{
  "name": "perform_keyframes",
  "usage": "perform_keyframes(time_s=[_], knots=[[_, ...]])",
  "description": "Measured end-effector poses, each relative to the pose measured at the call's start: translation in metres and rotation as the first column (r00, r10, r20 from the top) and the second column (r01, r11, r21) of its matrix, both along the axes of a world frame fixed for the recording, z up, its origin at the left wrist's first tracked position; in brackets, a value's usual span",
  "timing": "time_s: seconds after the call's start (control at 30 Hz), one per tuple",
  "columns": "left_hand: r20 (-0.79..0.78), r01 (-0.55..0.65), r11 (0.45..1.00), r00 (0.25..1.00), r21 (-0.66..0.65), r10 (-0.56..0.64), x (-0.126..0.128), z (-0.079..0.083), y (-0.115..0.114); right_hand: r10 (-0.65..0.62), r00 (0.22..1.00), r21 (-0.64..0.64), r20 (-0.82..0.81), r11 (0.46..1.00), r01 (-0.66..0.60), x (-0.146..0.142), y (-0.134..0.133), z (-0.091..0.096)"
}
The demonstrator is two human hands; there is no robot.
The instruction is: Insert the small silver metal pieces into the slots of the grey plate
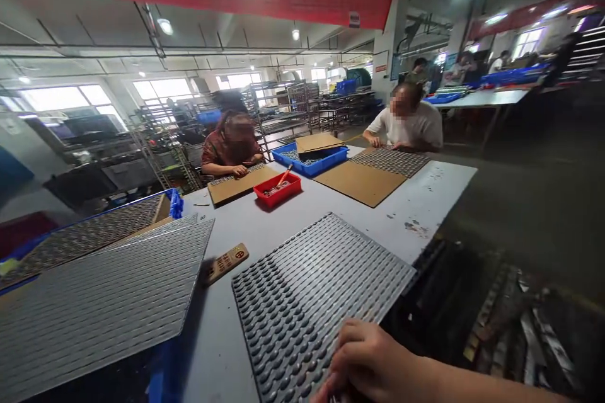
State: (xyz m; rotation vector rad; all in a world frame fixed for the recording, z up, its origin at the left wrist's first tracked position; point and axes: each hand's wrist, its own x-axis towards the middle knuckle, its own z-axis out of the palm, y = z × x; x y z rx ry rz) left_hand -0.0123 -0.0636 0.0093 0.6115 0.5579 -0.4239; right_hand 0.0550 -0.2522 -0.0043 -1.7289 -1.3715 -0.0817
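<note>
Grey dimpled metal sheet (307,289) lies under one hand (373,359).

Daylight glares through the far windows (55,99), while the wide lens bends the frame's edges

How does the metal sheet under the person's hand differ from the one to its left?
The dimpled sheet under the right hand is darker, with large rounded bumps; the ribbed sheet is paler, with finer rows. The dimpled sheet lies flat on the table; the ribbed sheet tilts over its edge. Both are rectangular embossed metal.
</note>
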Motion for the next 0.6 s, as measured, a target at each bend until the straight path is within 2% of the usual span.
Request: perform_keyframes(time_s=[0.1,0.17,0.2,0.23,0.27,0.33,0.47,0.53,0.6], knots=[[-0.025,-0.032,0.999,0.999,-0.039,0.031,-0.028,-0.028,-0.027,-0.059,0.987,-0.018,-0.150,0.998,0.057,0.005,-0.009,-0.007],[-0.060,-0.140,0.987,0.989,-0.075,0.136,-0.051,-0.044,-0.053,-0.078,0.967,-0.071,-0.245,0.996,0.062,0.013,-0.018,-0.016],[-0.049,-0.261,0.963,0.965,-0.068,0.258,-0.060,-0.049,-0.066,-0.079,0.961,-0.094,-0.267,0.994,0.056,0.017,-0.022,-0.020],[-0.077,-0.381,0.923,0.923,-0.049,0.377,-0.067,-0.051,-0.079,-0.070,0.958,-0.113,-0.279,0.993,0.040,0.023,-0.027,-0.024],[-0.102,-0.441,0.897,0.894,-0.036,0.436,-0.071,-0.051,-0.090,-0.066,0.953,-0.139,-0.294,0.990,0.025,0.029,-0.030,-0.027],[-0.152,-0.476,0.877,0.873,-0.058,0.464,-0.073,-0.048,-0.105,-0.049,0.947,-0.185,-0.319,0.983,-0.011,0.042,-0.032,-0.031],[-0.228,-0.569,0.816,0.812,-0.102,0.538,-0.068,-0.047,-0.115,0.040,0.957,-0.270,-0.288,0.955,-0.121,0.060,-0.024,-0.037],[-0.242,-0.603,0.790,0.788,-0.115,0.566,-0.067,-0.050,-0.119,0.119,0.964,-0.272,-0.236,0.945,-0.183,0.063,-0.019,-0.039],[-0.219,-0.601,0.793,0.791,-0.101,0.572,-0.066,-0.051,-0.121,0.196,0.961,-0.256,-0.197,0.935,-0.244,0.064,-0.016,-0.042]])
